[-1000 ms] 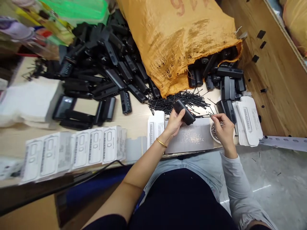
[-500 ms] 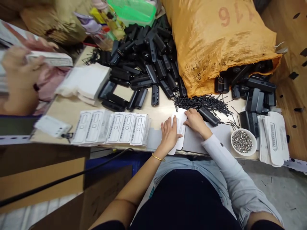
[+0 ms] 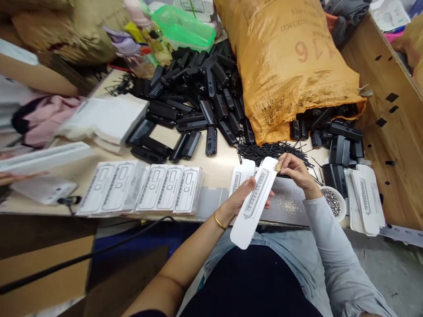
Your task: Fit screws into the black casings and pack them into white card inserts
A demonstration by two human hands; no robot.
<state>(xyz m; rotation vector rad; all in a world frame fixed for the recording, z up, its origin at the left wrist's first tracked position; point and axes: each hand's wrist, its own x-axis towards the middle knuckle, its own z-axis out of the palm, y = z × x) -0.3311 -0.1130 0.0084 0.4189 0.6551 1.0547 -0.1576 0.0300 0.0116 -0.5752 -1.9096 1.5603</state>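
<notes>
Fingers [image 3: 247, 186] around one white carton [image 3: 254, 206]

Red "116" [image 3: 313, 51], upside down, on orange sack [image 3: 280, 79]

From far away, I saw a dark top [image 3: 254, 281] with a short, dark left sleeve [image 3: 148, 313]. The right sleeve [image 3: 333, 251] was long and light grey, with lots of wrinkles in the cloth. The jeans [image 3: 292, 246] were pale blue. A thin gold bangle [image 3: 219, 221] went around the left wrist [image 3: 227, 213]. The left hand [image 3: 243, 196] and right hand [image 3: 294, 172] were bare.
</notes>
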